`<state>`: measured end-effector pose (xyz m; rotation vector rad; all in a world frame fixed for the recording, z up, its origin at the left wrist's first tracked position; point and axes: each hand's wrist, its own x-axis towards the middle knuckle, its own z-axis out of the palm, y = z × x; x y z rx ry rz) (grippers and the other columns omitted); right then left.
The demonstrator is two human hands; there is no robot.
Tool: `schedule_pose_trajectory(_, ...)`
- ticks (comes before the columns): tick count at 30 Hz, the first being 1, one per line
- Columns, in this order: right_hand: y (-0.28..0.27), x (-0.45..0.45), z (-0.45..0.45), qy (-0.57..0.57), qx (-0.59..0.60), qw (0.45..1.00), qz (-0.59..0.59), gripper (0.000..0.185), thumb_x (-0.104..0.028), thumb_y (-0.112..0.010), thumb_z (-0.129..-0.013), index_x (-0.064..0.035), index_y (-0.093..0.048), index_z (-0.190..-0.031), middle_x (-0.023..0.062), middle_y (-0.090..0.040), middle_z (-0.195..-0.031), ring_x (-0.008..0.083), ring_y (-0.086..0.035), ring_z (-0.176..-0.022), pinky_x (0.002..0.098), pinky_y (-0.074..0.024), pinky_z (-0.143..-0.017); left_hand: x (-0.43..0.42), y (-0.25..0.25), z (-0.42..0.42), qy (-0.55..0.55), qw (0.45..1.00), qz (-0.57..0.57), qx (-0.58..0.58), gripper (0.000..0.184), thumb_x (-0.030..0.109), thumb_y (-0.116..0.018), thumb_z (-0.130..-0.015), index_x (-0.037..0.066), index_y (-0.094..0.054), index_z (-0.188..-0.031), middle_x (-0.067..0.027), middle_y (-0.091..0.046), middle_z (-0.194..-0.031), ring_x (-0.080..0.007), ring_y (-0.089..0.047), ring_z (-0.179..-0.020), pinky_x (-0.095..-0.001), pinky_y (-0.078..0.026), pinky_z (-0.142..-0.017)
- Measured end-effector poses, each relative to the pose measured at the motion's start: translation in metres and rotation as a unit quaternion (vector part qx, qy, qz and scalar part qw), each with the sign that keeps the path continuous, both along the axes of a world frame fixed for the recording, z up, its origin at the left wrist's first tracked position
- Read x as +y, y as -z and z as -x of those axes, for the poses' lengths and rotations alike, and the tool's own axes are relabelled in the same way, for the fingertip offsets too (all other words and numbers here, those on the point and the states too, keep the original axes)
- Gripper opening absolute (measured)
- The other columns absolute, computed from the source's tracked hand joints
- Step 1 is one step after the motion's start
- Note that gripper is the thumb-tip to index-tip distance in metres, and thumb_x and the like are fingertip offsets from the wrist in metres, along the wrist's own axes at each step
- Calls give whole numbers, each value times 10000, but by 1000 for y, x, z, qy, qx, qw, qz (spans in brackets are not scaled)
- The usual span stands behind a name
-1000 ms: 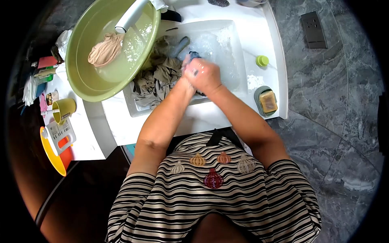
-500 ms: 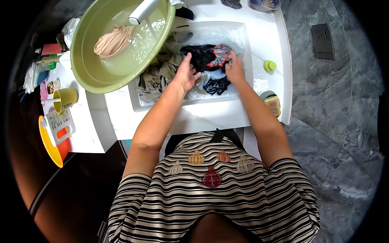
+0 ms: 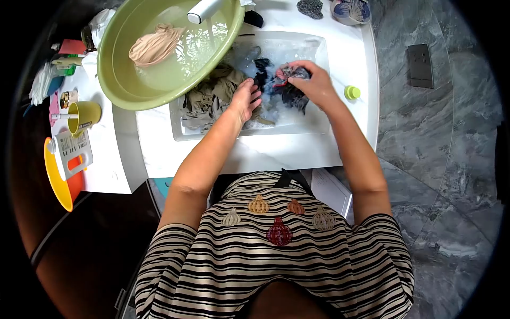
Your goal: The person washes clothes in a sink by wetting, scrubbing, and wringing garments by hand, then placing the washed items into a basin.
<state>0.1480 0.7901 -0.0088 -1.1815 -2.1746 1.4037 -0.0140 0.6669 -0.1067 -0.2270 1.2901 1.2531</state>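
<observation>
Over the sink [image 3: 303, 126], my right hand [image 3: 317, 85] grips a bunched grey and black garment with red trim [image 3: 287, 73]. Its lower dark part hangs into the soapy water. My left hand [image 3: 246, 99] is just left of it, palm turned inward and fingers apart, holding nothing. Beyond the left fingers a black wet cloth [image 3: 262, 69] lies in the suds. A heap of olive-brown cloth [image 3: 212, 98] fills the left side of the sink, beside my left hand.
A green basin [image 3: 175, 94] of water overlaps the sink's left side, with a beige cloth [image 3: 154, 45] in it under a white faucet [image 3: 204, 10]. A green cap [image 3: 352, 92] sits at right. A yellow cup [image 3: 87, 114] and white jug [image 3: 73, 154] stand left.
The black garment with red trim, earlier spread between both hands, is now bunched in my right hand. My left hand has stayed nearly in place, away from the garment.
</observation>
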Motion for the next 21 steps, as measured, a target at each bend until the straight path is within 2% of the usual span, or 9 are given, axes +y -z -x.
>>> schedule_pose_trajectory(1,-26,-3,1,-11,34,999,18,372,-149,-703,-749,-71,-613,-1101,77,-661,-963,140,-616,-862,257,-490,-770,-1,3,0,5,1000,16,7,422,340,-482,-938,194,-420,-1330,-32,-503,-1209,-181,-506,-1021,-368,-437,-874)
schedule_pose_trajectory(4,-118,-16,5,-41,121,992,26,386,-17,-623,-769,-63,-582,-1150,56,-660,-972,107,-605,-890,226,-478,-793,0,8,-2,20,999,27,-1,387,326,-476,-943,195,-446,-1305,-20,-517,-1168,-171,-516,-988,-355,-451,-840)
schedule_pose_trajectory(5,-141,-19,5,-42,110,993,-18,415,20,-589,-763,-59,-567,-1170,55,-661,-980,107,-604,-905,228,-477,-804,2,3,-3,25,999,38,4,371,328,-475,-943,197,-455,-1289,-10,-521,-1146,-161,-517,-967,-343,-459,-808)
schedule_pose_trajectory(8,-171,-21,6,-63,146,985,-69,497,66,-515,-742,-71,-538,-1219,64,-666,-990,121,-613,-912,239,-474,-823,1,1,-4,44,999,20,1,470,351,-476,-942,154,-377,-1357,-51,-477,-1258,-191,-488,-1068,-349,-425,-906)
schedule_pose_trajectory(10,-180,-24,8,-52,67,988,-131,548,71,-484,-730,-103,-523,-1247,81,-667,-980,139,-619,-905,246,-473,-829,0,0,-4,46,999,23,6,463,342,-474,-943,152,-380,-1355,-47,-489,-1235,-190,-496,-1054,-346,-429,-898)
schedule_pose_trajectory(12,-160,-22,9,-65,-9,985,-157,559,53,-473,-720,-120,-518,-1250,155,-636,-1045,276,-624,-942,319,-469,-873,-2,-1,-4,47,998,26,12,457,334,-473,-945,150,-383,-1354,-43,-501,-1213,-188,-505,-1040,-343,-433,-891)
schedule_pose_trajectory(14,-99,-12,6,-80,-53,958,-270,565,39,-472,-750,-154,-514,-1279,146,-611,-1056,248,-606,-907,329,-470,-822,-7,-1,-1,49,999,12,10,432,313,-473,-948,143,-403,-1338,-43,-526,-1181,-187,-522,-1009,-338,-440,-877)
schedule_pose_trajectory(16,-52,-15,6,-84,-166,946,-266,524,2,-491,-775,-168,-503,-1271,185,-591,-1030,338,-585,-917,399,-478,-805,-11,-1,0,39,999,13,4,396,294,-474,-948,135,-433,-1309,-41,-547,-1143,-183,-535,-980,-333,-445,-866)
schedule_pose_trajectory(21,87,-28,6,-41,-290,930,-222,575,-27,-530,-792,-196,-423,-1331,153,-561,-981,351,-565,-911,423,-476,-812,-18,-7,-2,22,998,13,-50,346,299,-476,-946,119,-478,-1241,-52,-559,-1144,-196,-545,-1000,-333,-446,-875)
